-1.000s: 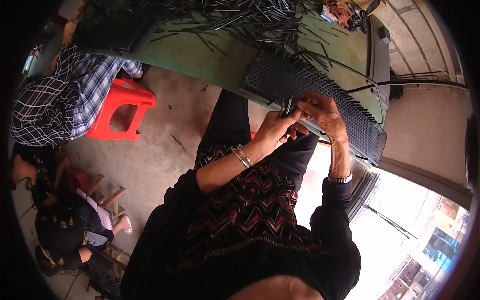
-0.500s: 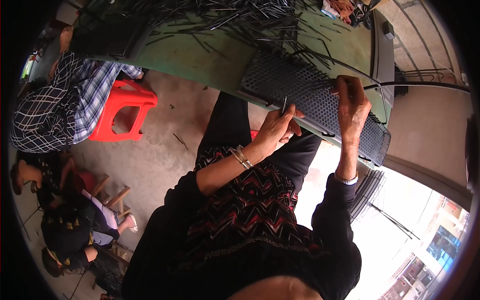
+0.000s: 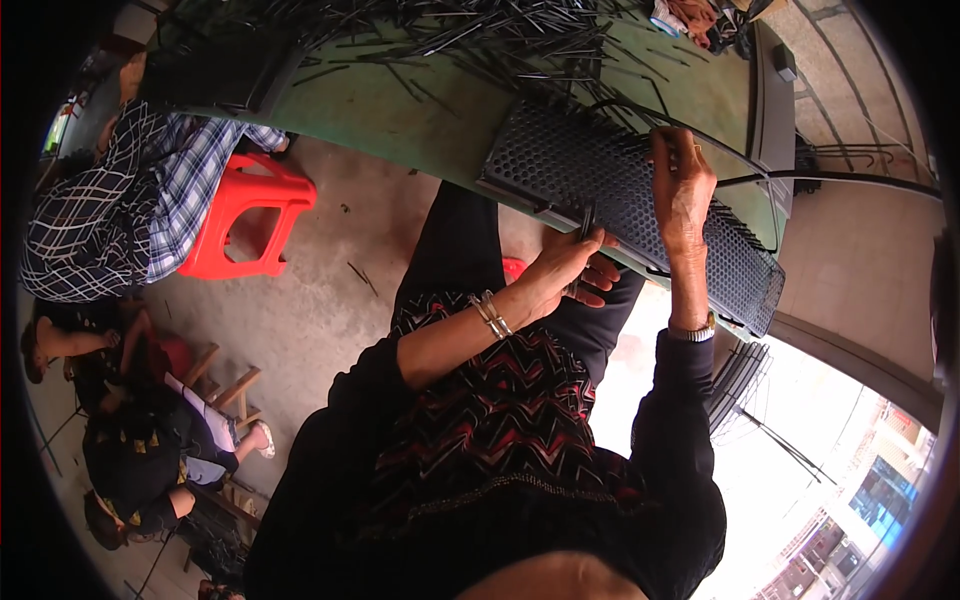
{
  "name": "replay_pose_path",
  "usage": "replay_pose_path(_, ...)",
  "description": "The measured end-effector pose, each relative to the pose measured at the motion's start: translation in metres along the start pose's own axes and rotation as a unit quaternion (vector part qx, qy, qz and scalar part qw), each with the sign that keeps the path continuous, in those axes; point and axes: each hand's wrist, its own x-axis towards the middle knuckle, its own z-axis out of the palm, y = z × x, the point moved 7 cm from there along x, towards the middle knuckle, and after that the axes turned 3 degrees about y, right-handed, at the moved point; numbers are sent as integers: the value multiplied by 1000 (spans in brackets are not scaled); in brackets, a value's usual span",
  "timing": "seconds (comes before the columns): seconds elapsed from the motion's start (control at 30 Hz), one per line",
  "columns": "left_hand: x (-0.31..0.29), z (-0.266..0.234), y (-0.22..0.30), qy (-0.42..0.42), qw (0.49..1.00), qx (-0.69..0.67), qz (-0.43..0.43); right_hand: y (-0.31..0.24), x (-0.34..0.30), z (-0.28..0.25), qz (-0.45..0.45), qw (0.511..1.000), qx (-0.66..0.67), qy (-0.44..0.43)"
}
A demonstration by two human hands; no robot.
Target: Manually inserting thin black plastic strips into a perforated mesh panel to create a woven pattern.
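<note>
A black perforated rack (image 3: 590,165), full of small round holes, lies slantwise along the front edge of the green table (image 3: 370,128). Just below its near edge is my left hand (image 3: 565,270), pinching a few short, thin dark rods (image 3: 587,218) between thumb and forefinger. Its other fingers are loosely curled. My right hand (image 3: 683,200) hovers over the far side of the rack with fingertips drawn together. Whatever lies between those fingertips is too small to make out. Many thin rods stick up along the rack's far edge.
A heap of loose black rods (image 3: 480,35) covers the back of the table. Black cable (image 3: 830,183) runs by the rack's right side. Left of me stands a red plastic stool (image 3: 250,220) beside a person in a plaid shirt (image 3: 195,190). Other people sit lower left.
My right hand has shifted left and slightly farther along the rack. My left hand has moved a little right, its lower fingers now more spread.
</note>
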Motion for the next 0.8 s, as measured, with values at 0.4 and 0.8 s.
replay_pose_path(0.4, 3, -6, -1, 17, 999, -1, 30, -9, 10, 5, -20, 998, 0, -56)
replay_pose_path(0.8, 3, -9, 0, 29, 997, -21, 70, -18, 5, 13, -61, 996, 23, -62)
